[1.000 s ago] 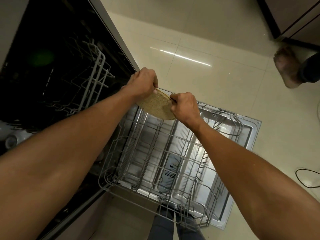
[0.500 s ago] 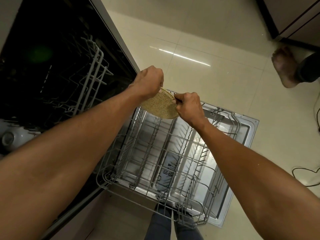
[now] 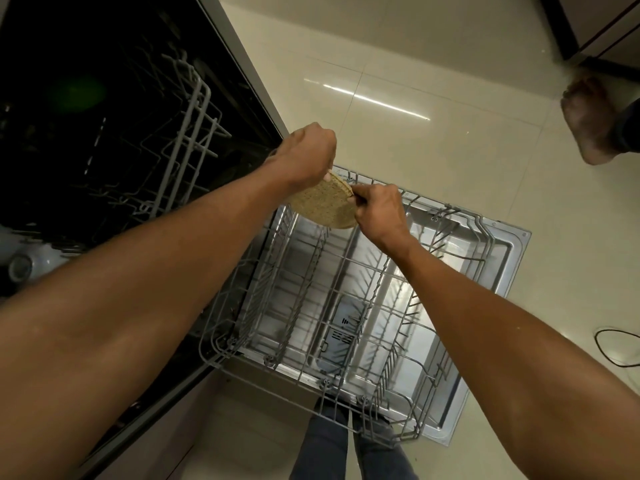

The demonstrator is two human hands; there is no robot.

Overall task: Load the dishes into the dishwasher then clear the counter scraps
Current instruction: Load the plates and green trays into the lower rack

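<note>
Both hands hold one round speckled tan plate (image 3: 323,206) on edge above the far end of the pulled-out lower rack (image 3: 332,306). The left hand (image 3: 306,152) has its grip curled over the plate's upper left rim, knuckles up, fingers hidden behind the plate. The right hand (image 3: 379,211) pinches the plate's right rim between thumb and curled fingers. The plate is tilted, its flat face turned toward the camera, its lower edge just above the rack's wires; whether it touches them cannot be told

The grey wire rack sits over the open dishwasher door (image 3: 502,251), whose shiny metal inner face shows through the wires. No dishes show in the rack. To the left is the dark inside of the dishwasher (image 3: 86,98), with the upper rack (image 3: 187,133) partly drawn out. A pale bowl-like shape (image 3: 24,265) shows at the far left edge, too dim to make out

The person's jeans-clad legs (image 3: 349,445) stand at the near end of the rack on the cream tiled floor (image 3: 398,64). Another person's bare foot (image 3: 588,123) is at the upper right, and a thin black cable (image 3: 613,348) loops on the floor at right
</note>
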